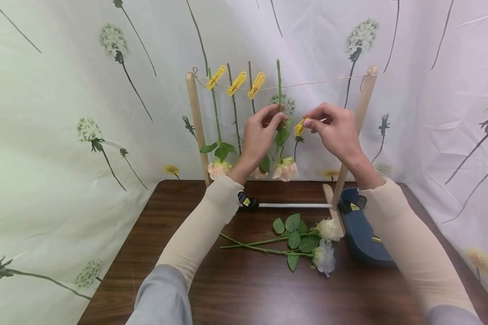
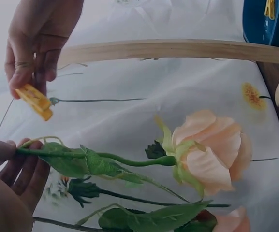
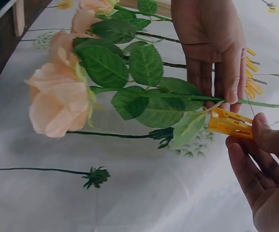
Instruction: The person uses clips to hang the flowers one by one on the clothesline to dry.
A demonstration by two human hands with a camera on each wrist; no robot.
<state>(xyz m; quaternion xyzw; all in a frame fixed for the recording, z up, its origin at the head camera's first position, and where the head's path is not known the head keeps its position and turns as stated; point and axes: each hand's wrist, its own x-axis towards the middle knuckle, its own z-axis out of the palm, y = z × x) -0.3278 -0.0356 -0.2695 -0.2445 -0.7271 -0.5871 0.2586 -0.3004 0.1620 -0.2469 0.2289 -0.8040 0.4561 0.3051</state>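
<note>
My left hand (image 1: 262, 133) pinches the green stem of a peach rose (image 1: 285, 169), which hangs bloom down with its stem top rising past the string (image 1: 317, 83). To the right, my right hand (image 1: 338, 131) holds a yellow clothespin (image 1: 300, 127) between thumb and fingers, a short gap from the stem. In the right wrist view that clothespin (image 3: 230, 123) sits close below the pinched stem. Three more yellow clothespins, one of them at the left end (image 1: 216, 77), grip stems on the string; peach blooms such as this rose (image 1: 219, 169) hang beneath them.
A wooden frame with a left post (image 1: 196, 117) and right post (image 1: 363, 99) carries the string. On the brown table (image 1: 244, 289) lie a white rose (image 1: 328, 229) and a pale bluish rose (image 1: 324, 257), stems crossed. A blue tray (image 1: 362, 234) stands right, a yellow clothespin (image 1: 376, 239) inside.
</note>
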